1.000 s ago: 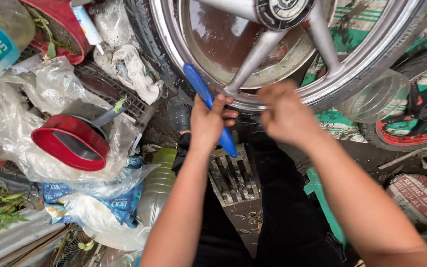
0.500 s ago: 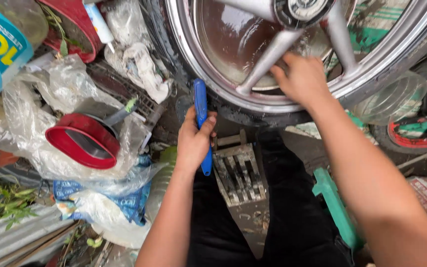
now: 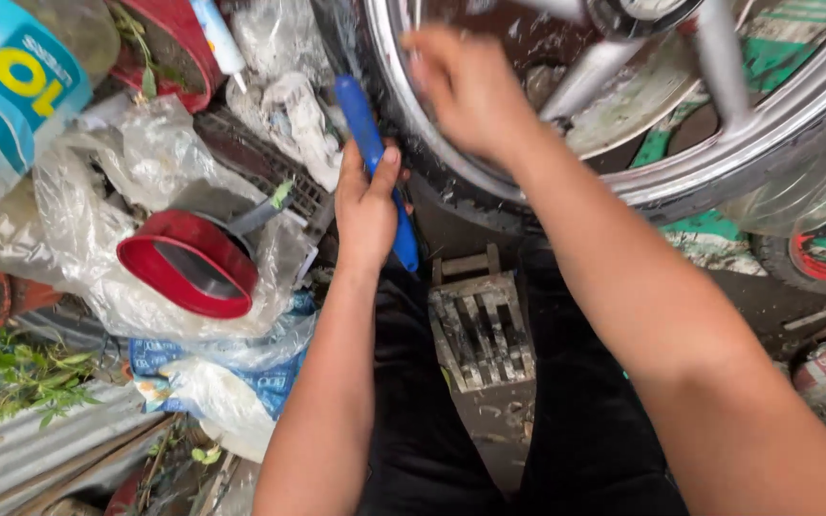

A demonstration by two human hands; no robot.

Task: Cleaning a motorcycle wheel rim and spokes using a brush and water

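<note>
Cluttered ground is surrounding me; I'm gripping the blue tyre lever (image 3: pixel 375 172) in my left hand (image 3: pixel 365 205), wedging it at the wheel rim (image 3: pixel 719 172), right hand (image 3: pixel 466 86) pressing the tyre (image 3: pixel 451 196), mostly still seated.

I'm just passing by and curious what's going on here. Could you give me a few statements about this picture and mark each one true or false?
1. The left hand holds a blue tool. True.
2. The right hand rests on the red tub. False: it is up at the wheel rim, blurred.
3. The red tub sits among clear plastic bags, to the left of the left hand. True.
4. The wheel has thin wire spokes. False: it has a few thick silver spokes.
5. Both hands wear gloves. False: both are bare.
</note>
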